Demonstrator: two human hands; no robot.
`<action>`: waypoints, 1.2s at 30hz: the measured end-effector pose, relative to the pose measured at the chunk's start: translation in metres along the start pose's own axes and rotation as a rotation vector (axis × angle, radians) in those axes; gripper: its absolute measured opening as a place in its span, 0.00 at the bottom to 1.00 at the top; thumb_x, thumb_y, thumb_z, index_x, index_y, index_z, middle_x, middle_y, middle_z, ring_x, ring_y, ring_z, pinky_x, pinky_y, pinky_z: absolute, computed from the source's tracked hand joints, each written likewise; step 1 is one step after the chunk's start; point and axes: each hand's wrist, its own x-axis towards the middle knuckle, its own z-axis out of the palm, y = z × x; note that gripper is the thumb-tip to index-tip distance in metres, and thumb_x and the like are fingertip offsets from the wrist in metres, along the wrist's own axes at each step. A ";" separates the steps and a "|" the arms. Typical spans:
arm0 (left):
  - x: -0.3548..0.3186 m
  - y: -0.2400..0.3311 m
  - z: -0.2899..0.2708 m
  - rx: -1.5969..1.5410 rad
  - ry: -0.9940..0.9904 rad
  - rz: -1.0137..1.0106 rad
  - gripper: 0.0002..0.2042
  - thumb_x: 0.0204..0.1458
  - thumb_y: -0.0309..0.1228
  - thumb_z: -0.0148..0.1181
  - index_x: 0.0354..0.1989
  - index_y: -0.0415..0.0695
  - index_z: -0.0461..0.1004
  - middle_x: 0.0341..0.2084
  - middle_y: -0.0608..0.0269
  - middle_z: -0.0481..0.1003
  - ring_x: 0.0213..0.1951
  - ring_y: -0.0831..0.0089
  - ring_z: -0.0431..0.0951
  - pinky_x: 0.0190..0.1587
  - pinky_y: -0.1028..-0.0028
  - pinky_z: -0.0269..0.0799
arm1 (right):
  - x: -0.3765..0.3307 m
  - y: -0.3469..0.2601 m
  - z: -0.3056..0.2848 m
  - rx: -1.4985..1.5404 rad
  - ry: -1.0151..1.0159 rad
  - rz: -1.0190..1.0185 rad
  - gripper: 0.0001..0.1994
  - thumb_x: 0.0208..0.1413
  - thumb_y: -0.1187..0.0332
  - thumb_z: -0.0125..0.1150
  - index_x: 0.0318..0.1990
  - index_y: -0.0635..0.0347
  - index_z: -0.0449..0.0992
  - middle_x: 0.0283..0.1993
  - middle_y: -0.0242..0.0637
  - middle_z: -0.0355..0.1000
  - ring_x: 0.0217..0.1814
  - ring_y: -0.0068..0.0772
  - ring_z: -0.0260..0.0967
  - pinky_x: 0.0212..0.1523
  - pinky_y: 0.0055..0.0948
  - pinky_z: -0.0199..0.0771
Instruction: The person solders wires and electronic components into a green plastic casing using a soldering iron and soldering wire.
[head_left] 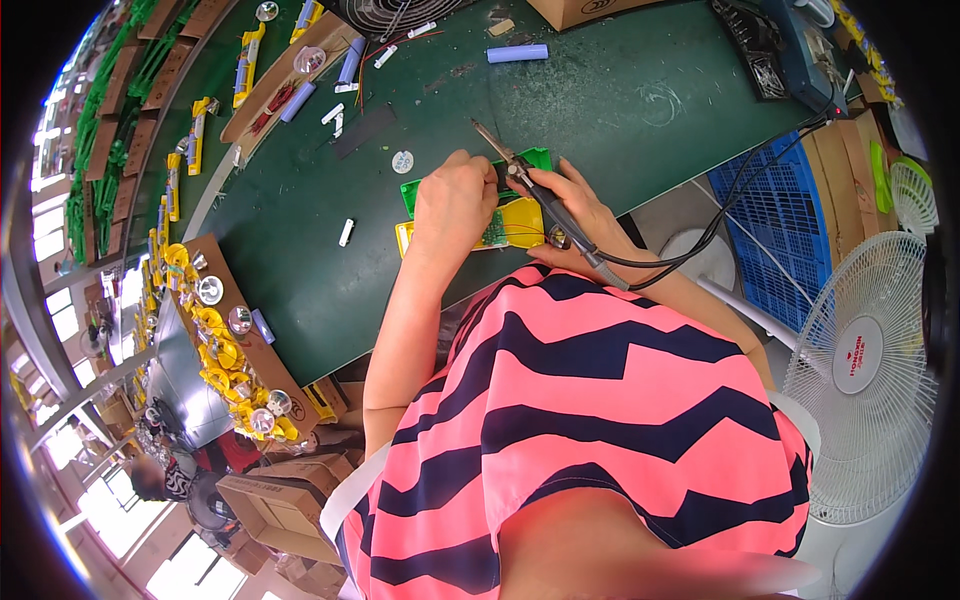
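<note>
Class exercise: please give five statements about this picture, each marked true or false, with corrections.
1. The bare right hand holds a slim, dark-handled metal soldering iron. True.
2. The soldering iron's tip points toward the person's chest. False: the tip points away.
3. A flat, round white disc lies on the dark green tabletop, left of the bare left hand. True.
4. A large, white, wire-caged fan stands at the picture's left. False: the fan is at the right.
5. A smooth violet cylinder lies on its side on the tabletop. True.

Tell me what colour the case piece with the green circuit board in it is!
Yellow. The case piece shows best in the head view, the only one.
</note>
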 end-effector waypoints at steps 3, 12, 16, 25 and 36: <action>-0.001 -0.002 0.001 -0.026 -0.007 -0.005 0.04 0.38 0.24 0.55 0.25 0.39 0.73 0.22 0.56 0.71 0.25 0.61 0.75 0.28 0.68 0.69 | -0.001 0.001 0.001 0.016 0.012 -0.021 0.39 0.36 0.72 0.66 0.57 0.54 0.51 0.50 0.46 0.63 0.53 0.54 0.59 0.63 0.49 0.41; -0.025 0.009 -0.050 -0.273 0.169 -0.155 0.12 0.36 0.28 0.64 0.32 0.39 0.75 0.27 0.57 0.73 0.29 0.64 0.73 0.34 0.72 0.68 | 0.005 0.003 -0.005 0.020 0.024 -0.004 0.37 0.37 0.74 0.64 0.57 0.53 0.51 0.51 0.42 0.64 0.54 0.50 0.60 0.64 0.48 0.41; -0.059 -0.003 -0.053 -0.101 -0.004 -0.121 0.16 0.34 0.28 0.65 0.36 0.40 0.75 0.32 0.58 0.73 0.31 0.64 0.72 0.36 0.71 0.67 | 0.016 0.003 -0.017 -0.042 0.026 -0.060 0.37 0.37 0.74 0.63 0.57 0.53 0.51 0.52 0.39 0.64 0.55 0.45 0.60 0.64 0.51 0.38; -0.046 0.018 0.031 -0.223 0.597 0.060 0.08 0.37 0.20 0.61 0.29 0.41 0.74 0.27 0.62 0.73 0.31 0.64 0.71 0.35 0.70 0.66 | 0.037 0.007 -0.030 -0.197 -0.062 -0.067 0.36 0.36 0.72 0.64 0.56 0.55 0.53 0.55 0.33 0.61 0.55 0.41 0.61 0.63 0.50 0.42; -0.035 0.010 0.021 -0.232 0.408 0.010 0.05 0.35 0.22 0.63 0.22 0.41 0.74 0.29 0.59 0.69 0.29 0.66 0.69 0.32 0.73 0.64 | -0.016 0.003 -0.033 -0.279 0.232 -0.187 0.15 0.41 0.73 0.64 0.39 0.63 0.70 0.31 0.32 0.74 0.29 0.27 0.71 0.59 0.48 0.51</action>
